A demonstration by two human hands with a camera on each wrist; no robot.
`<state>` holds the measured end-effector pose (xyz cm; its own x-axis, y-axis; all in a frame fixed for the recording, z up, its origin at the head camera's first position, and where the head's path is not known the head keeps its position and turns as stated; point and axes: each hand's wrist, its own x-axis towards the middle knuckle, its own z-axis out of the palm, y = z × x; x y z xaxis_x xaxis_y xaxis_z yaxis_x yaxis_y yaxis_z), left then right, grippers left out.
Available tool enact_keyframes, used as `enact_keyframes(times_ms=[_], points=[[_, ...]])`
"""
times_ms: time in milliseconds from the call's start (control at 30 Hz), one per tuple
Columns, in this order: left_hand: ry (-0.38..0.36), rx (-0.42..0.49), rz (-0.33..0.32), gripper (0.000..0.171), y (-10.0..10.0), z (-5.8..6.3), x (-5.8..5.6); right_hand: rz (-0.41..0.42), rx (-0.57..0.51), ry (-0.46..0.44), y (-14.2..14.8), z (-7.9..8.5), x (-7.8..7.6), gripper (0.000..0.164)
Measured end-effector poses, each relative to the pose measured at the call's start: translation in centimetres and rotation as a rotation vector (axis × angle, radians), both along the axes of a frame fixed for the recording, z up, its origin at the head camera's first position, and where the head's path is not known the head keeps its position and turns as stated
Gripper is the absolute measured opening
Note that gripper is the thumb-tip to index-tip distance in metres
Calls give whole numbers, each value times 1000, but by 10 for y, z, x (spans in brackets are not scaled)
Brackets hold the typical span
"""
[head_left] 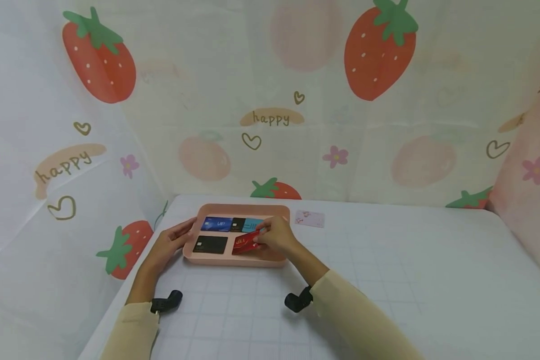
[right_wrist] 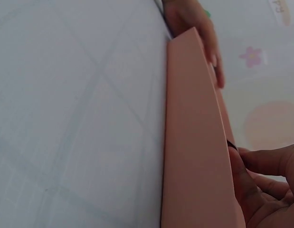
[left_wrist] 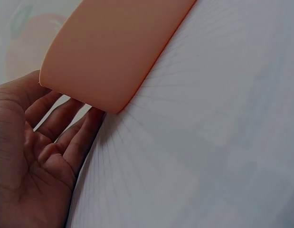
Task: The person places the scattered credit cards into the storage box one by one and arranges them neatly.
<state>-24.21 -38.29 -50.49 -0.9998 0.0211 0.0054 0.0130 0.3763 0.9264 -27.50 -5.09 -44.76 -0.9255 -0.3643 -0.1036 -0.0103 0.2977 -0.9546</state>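
Note:
A pink tray (head_left: 234,262) lies on the table, several cards inside it. My right hand (head_left: 278,235) pinches a red card (head_left: 244,243) over the tray's front right part; the card is tilted. Beside it lies a black card (head_left: 210,245). Along the back of the tray are a blue VIP card (head_left: 217,224), a dark card (head_left: 237,224) and a light blue card (head_left: 252,225), partly behind the right fingers. At the tray's left end my left hand (head_left: 164,247) touches the wall with extended fingers. In the right wrist view the tray wall hides most of the red card.
A pale pink card (head_left: 310,218) lies on the table just right of the tray. The white table (head_left: 387,280) has a faint grid pattern. Strawberry-printed cloth (head_left: 333,120) hangs behind and on both sides.

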Motion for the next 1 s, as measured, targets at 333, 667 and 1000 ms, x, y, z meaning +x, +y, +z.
enact_keyframes(times_ms=[333,667,1000], points=[[0,-6,2,62,-1,0,-1,-13,14,-20,-8,0,1,32],[-11,7,2,60,-1,0,2,-13,49,-13,-14,0,4,32],[-6,-3,11,59,0,3,5,-10,59,-13,-17,-1,5,32]])
